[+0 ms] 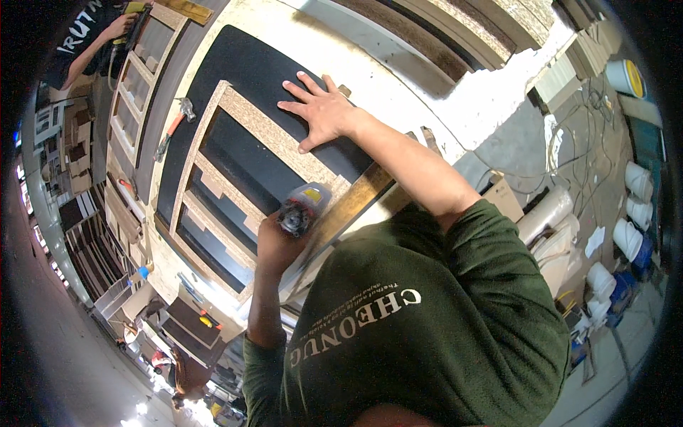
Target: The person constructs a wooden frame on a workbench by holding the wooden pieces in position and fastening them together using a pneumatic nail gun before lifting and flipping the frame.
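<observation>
Right hand (318,110) lies flat, fingers spread, palm down on the dark panel (263,71) at the far end of the chipboard frame (267,135). It grips nothing, only presses on the panel face.

Left hand (274,245) is closed around a small power tool (299,210) with a grey body, a dark round end and a yellow patch on top. The tool sits at the near right edge of the frame, just beside a long brown wooden strip (352,203) that runs under the right forearm.

The frame is a ladder of pale chipboard rails with dark openings between them. It lies on the light worktop (398,64), running from the far right toward the near left. Small offcut blocks sit in the corners of its openings.

A hammer (174,127) with an orange and dark handle lies on the worktop left of the frame, well apart from both hands.

Far left, another person's hand (117,27) holds a yellow tool against a second frame (139,78) of similar build.

On the floor to the right: white buckets (637,181), a white roll (544,213), tangled cables (590,142). Stacked dark boards stand at the near left.
</observation>
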Tool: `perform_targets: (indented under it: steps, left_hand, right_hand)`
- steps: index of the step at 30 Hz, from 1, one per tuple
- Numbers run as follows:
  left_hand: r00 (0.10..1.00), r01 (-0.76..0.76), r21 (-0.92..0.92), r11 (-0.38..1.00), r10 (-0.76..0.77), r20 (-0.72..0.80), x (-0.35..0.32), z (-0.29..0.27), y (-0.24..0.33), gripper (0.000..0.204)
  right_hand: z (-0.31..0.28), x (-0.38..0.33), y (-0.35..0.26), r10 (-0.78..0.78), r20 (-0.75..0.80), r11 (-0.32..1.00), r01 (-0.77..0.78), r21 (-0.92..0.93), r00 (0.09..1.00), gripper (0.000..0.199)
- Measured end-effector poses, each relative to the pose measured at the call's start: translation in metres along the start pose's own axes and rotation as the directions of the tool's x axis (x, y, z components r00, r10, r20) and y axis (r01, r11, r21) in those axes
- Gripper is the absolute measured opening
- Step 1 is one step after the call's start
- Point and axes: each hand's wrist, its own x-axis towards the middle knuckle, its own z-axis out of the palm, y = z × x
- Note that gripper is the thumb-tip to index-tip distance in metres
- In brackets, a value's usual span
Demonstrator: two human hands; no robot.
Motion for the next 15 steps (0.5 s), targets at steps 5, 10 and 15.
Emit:
perform_targets:
  steps: [5,10,15]
  left_hand:
    - [0.998,-0.049,0.119,0.992,0.053,-0.033,0.003,0.005,0.003,0.034]
    - [0.997,0.061,0.186,0.981,-0.069,0.039,-0.002,-0.003,0.006,0.035]
    - [0.983,-0.006,-0.030,1.000,0.000,-0.185,-0.074,-0.023,-0.047,0.031]
  right_hand:
    - [0.000,-0.002,0.006,0.009,-0.026,1.000,-0.010,-0.011,1.000,0.101]
    - [-0.002,0.003,0.015,-0.008,-0.047,1.000,0.008,-0.014,0.999,0.100]
    - [0.005,0.008,0.009,-0.044,-0.154,0.999,0.047,0.021,0.987,0.099]
